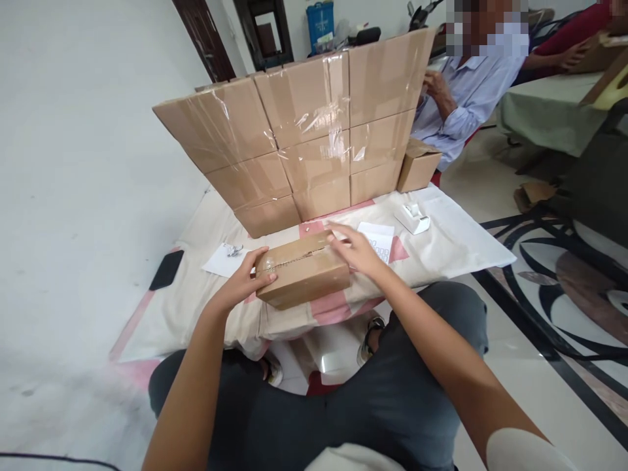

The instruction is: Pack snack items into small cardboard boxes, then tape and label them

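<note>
The left hand (244, 278) clasps the left end of the box (304, 271) near the surface's (456, 242) front edge. The right hand (356, 248) rests open on its right top.

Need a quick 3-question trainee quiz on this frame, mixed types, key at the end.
1. True or false: the left hand and the right hand both touch the small box.
2. The white tape dispenser lies: A) left of the small box, B) right of it, C) on top of it.
3. Fill in: behind the small box stands a stack of taped cardboard ____.
Key: 1 true; 2 B; 3 boxes.
</note>
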Action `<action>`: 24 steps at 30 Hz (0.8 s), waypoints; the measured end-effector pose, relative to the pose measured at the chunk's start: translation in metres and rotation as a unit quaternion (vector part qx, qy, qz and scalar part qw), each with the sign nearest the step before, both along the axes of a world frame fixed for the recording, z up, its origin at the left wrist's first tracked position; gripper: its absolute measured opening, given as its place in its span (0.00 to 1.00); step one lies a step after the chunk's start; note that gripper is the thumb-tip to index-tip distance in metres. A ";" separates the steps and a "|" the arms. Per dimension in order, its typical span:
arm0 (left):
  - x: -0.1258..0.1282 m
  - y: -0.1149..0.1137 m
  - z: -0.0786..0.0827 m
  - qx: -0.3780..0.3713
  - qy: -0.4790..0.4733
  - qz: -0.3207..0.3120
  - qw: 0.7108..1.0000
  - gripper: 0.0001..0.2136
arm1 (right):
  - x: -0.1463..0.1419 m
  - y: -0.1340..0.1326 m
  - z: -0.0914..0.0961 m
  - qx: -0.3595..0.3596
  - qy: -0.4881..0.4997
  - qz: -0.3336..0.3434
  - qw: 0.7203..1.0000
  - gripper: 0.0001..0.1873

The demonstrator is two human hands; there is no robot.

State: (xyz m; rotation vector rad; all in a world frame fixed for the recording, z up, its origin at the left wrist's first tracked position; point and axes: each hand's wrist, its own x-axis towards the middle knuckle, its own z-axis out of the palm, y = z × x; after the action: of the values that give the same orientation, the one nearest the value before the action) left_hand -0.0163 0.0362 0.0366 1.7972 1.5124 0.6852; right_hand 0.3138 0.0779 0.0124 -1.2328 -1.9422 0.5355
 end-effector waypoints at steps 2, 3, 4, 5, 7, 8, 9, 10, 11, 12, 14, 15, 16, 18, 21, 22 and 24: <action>-0.001 0.004 -0.005 0.022 -0.015 0.034 0.999 0.33 | 0.034 0.022 -0.011 -0.090 -0.016 -0.123 0.988 0.25; -0.001 0.006 -0.006 0.031 -0.020 0.044 0.998 0.31 | 0.052 0.032 -0.017 -0.125 -0.035 -0.162 0.978 0.27; 0.000 0.007 -0.007 0.039 -0.022 0.052 0.998 0.31 | 0.067 0.042 -0.022 -0.154 -0.053 -0.186 0.969 0.31; 0.003 0.006 -0.006 0.054 -0.016 0.063 0.996 0.31 | 0.080 0.051 -0.027 -0.177 -0.066 -0.197 0.962 0.36; 0.016 0.000 -0.001 0.128 0.028 0.098 0.987 0.29 | 0.095 0.064 -0.036 -0.207 -0.077 -0.204 0.954 0.40; 0.026 -0.007 0.003 0.187 0.056 0.122 0.973 0.28 | 0.098 0.069 -0.038 -0.220 -0.078 -0.204 0.951 0.40; 0.040 -0.015 0.007 0.256 0.083 0.144 0.952 0.26 | 0.099 0.073 -0.040 -0.233 -0.076 -0.201 0.948 0.37; 0.057 -0.024 0.009 0.323 0.097 0.158 0.928 0.23 | 0.099 0.075 -0.041 -0.247 -0.069 -0.196 0.946 0.33; 0.076 -0.033 0.011 0.379 0.088 0.162 0.907 0.21 | 0.099 0.075 -0.040 -0.262 -0.057 -0.188 0.945 0.29; 0.097 -0.041 0.010 0.423 0.073 0.139 0.892 0.18 | 0.098 0.074 -0.038 -0.276 -0.042 -0.177 0.944 0.24; 0.140 -0.051 0.005 0.466 0.031 0.068 0.882 0.15 | 0.100 0.065 -0.031 -0.299 -0.002 -0.144 0.943 0.16; 0.161 -0.052 0.000 0.466 0.008 0.029 0.884 0.13 | 0.102 0.058 -0.026 -0.309 0.016 -0.126 0.943 0.13; 0.179 -0.051 -0.005 0.458 -0.005 -0.001 0.889 0.13 | 0.104 0.049 -0.021 -0.318 0.040 -0.103 0.942 0.11; 0.211 -0.044 -0.013 0.430 0.000 -0.037 0.902 0.12 | 0.110 0.027 -0.010 -0.337 0.111 -0.040 0.934 0.14; 0.239 -0.031 -0.017 0.383 0.028 -0.050 0.922 0.14 | 0.115 -0.008 0.005 -0.341 0.245 0.037 0.907 0.22; 0.244 -0.027 -0.016 0.369 0.031 -0.052 0.927 0.16 | 0.116 -0.018 0.009 -0.340 0.280 0.051 0.896 0.23; 0.248 -0.023 -0.012 0.359 0.030 -0.054 0.931 0.18 | 0.115 -0.035 0.015 -0.347 0.316 0.059 0.881 0.23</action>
State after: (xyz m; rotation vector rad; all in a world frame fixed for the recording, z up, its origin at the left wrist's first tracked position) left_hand 0.2319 0.0128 0.0248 2.4275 1.2667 1.2519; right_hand 0.4285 0.0431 0.0277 -1.1308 -1.2812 1.5825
